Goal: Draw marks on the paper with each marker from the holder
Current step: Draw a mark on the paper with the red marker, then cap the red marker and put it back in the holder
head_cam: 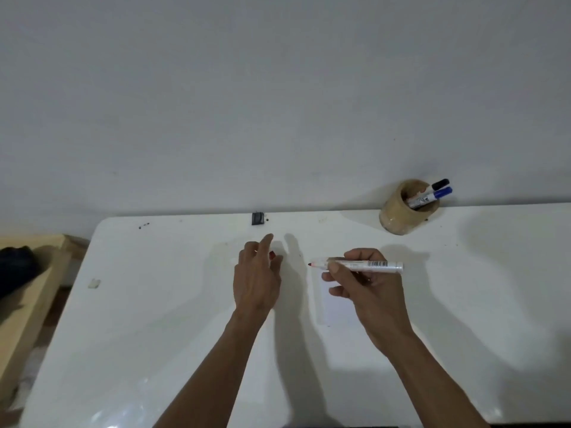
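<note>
My right hand [364,285] holds an uncapped white marker [367,264] with a red tip pointing left, level above the table. Between the thumb and fingers of my left hand [256,273] sits a small red cap [272,255]. A small white paper [338,307] lies on the white table [154,319], partly under my right hand. The round wooden holder [401,217] stands at the back right with a black-capped marker [440,183] and a blue-capped marker [442,192] leaning out of it.
A small black object [257,218] sits at the table's far edge against the wall. A pale scrap [94,283] lies near the left edge. A wooden bench [27,285] with a dark item [15,267] stands left of the table.
</note>
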Demonstrator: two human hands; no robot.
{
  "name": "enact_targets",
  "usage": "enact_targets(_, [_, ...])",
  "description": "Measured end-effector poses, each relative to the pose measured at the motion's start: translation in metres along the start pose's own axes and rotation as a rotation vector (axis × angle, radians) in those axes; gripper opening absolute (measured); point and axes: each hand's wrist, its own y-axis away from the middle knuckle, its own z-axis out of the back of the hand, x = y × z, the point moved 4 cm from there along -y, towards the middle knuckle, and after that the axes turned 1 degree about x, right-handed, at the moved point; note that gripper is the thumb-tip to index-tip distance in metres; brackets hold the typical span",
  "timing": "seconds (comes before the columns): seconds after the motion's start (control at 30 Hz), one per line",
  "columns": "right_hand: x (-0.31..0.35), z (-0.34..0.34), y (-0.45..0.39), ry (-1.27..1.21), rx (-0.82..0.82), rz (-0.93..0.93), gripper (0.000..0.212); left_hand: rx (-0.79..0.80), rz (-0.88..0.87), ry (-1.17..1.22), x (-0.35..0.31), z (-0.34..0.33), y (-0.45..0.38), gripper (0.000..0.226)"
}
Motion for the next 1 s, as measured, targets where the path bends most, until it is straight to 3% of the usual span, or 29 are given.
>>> enact_targets(0.1, [-0.001, -0.002, 0.003, -0.006, -0.046, -0.022, 0.014, 0.130, -0.058, -0.136, -0.002, -0.004, -0.018, 0.032])
enact_targets(0.37, [-0.001, -0.009, 0.008, -0.027, -0.101, -0.022, 0.007, 0.190, -0.021, -0.263, 0.014, 0.003, -0.014, 0.017])
enact_targets(0.43, [-0.001, -0.017, 0.012, -0.022, -0.107, -0.007, 0.009, 0.173, 0.005, -0.158, 0.023, 0.014, -0.005, 0.018])
enact_targets(0.6, [0.001, -0.045, 0.026, -0.053, -0.104, 0.056, 0.016, 0.061, 0.076, 0.361, 0.030, 0.058, 0.033, 0.013])
enact_targets(0.73, [0.002, -0.066, 0.040, -0.054, -0.069, 0.095, 0.018, 0.059, 0.081, 0.795, 0.030, 0.079, 0.064, 0.007])
enact_targets(1.0, [-0.006, -0.083, 0.065, 0.004, -0.015, 0.120, 0.018, 0.096, 0.098, 0.935, 0.042, 0.086, 0.098, 0.007])
